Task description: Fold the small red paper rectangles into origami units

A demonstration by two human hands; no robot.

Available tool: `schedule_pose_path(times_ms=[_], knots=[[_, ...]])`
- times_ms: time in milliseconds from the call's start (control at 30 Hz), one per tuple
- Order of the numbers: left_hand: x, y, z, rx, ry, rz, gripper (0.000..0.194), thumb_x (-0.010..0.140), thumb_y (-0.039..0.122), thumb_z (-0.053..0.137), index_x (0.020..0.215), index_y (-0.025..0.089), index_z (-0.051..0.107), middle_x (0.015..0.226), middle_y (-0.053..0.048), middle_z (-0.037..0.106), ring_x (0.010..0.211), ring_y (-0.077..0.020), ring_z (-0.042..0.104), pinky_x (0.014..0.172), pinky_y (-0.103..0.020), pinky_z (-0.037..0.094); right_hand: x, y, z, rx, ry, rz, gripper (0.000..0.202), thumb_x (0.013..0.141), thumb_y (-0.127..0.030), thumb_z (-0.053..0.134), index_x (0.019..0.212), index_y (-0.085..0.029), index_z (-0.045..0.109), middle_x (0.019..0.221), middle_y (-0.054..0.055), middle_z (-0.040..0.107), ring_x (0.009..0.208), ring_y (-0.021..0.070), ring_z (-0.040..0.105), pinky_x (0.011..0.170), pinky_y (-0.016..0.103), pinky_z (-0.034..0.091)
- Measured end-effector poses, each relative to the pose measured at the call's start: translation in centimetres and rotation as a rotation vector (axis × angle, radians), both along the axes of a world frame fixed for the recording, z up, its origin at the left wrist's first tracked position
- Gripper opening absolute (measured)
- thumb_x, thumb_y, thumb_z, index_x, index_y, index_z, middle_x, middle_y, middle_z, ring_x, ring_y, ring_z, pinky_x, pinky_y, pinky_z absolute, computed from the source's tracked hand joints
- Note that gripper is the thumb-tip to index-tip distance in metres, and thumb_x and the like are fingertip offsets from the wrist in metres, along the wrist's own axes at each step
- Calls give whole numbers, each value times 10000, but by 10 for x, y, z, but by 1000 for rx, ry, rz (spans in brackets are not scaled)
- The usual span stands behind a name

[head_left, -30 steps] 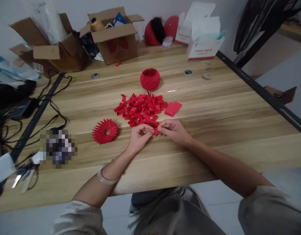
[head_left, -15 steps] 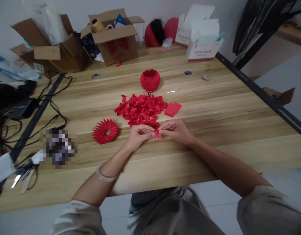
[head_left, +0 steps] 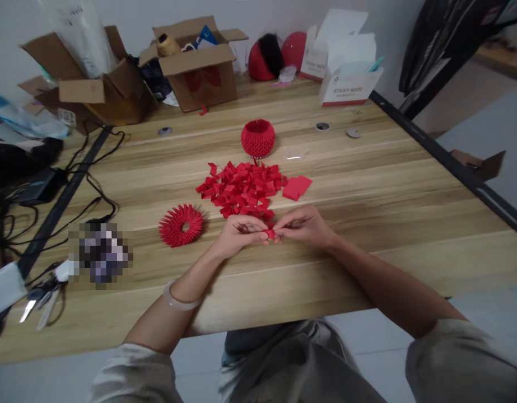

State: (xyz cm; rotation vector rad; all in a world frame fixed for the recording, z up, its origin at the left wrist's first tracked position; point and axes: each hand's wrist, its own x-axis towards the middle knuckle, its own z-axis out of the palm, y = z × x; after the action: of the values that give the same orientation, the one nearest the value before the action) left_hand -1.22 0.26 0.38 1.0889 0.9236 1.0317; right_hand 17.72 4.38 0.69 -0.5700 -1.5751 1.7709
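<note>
A small red paper piece (head_left: 270, 233) is pinched between the fingertips of my left hand (head_left: 241, 233) and my right hand (head_left: 305, 226), which meet over the table. Just beyond them lies a pile of folded red paper pieces (head_left: 245, 187). Flat red paper sheets (head_left: 297, 187) rest at the pile's right edge. A spiky red paper ring (head_left: 181, 225) lies left of my left hand. Behind the pile stands a round red paper bowl (head_left: 258, 139), open at the top.
Open cardboard boxes (head_left: 203, 78) and sticky note boxes (head_left: 350, 84) line the back of the wooden table (head_left: 388, 224). Black cables (head_left: 90, 184) and keys (head_left: 42, 302) lie at the left, beside a blurred object (head_left: 102, 252).
The fingers of both hands have shifted slightly around the small red piece, and it sits a little lower. Everything else on the table has stayed put.
</note>
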Motion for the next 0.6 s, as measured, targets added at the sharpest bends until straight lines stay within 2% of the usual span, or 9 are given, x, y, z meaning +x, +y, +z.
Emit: schedule_pose_path(times_ms=[200,400,600], knots=[[0,-1,9,89,-8,-58,117,569,216,787,630,155,708,603,-43,679,522,-121,643,508,-201,509,4,1,0,123,-16,34,120,697,-254,706,748,-146,716,644,44,705,584,148,679,570,241,584],[2,-2,11,86,-18,-61,119,568,214,785,643,161,709,610,-38,679,506,-114,630,503,-208,512,8,4,4,231,24,121,112,737,-228,675,817,-167,724,713,53,717,645,154,688,610,261,586],[3,-2,13,95,19,-60,137,560,256,787,615,160,707,620,-55,691,543,-138,647,532,-233,535,8,3,5,240,-2,124,100,731,-231,671,793,-174,724,766,55,716,659,141,683,605,242,575]])
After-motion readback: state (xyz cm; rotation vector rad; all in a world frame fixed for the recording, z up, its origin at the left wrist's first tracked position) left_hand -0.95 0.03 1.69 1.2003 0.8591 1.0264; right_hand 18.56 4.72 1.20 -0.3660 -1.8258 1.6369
